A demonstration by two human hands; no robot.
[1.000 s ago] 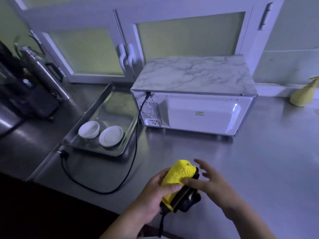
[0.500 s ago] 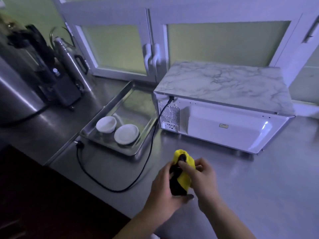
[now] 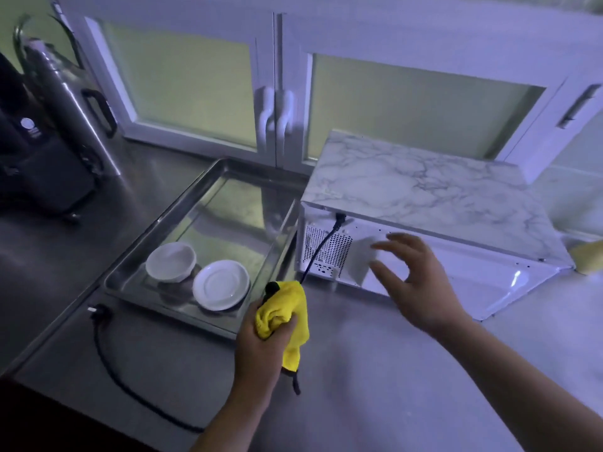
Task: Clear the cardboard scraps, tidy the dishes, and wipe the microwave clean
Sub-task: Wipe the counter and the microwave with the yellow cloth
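Yellow cloth (image 3: 287,308) bunched in the left hand (image 3: 261,347), fingers curled round it above the steel counter (image 3: 391,386), just in front of the near corner of the metal tray (image 3: 208,190); something black poking out at the cloth's top and a black strap dangling below. Right hand (image 3: 421,288) open, fingers spread and a little blurred, held before the white back panel of the microwave (image 3: 440,190), beside the vent grille; contact with the panel impossible to tell. Microwave on the counter with its back toward the camera, marble-patterned top, black power cord (image 3: 107,363) running from the upper left corner of the back panel, down past the tray and across the counter to a loose plug (image 3: 98,313) lying near the tray's left corner. Tray just left of the microwave, holding a white bowl (image 3: 170,261) and a white saucer (image 3: 221,285) side by side at its near end. Behind, white cabinet doors (image 3: 195,93) with frosted panes, closed. At far left, a steel jug (image 3: 65,102) with a black handle, and a black appliance (image 3: 32,164) in front of it. At the right edge, beyond the microwave, part of a yellow object (image 3: 589,259), too cut off to name.
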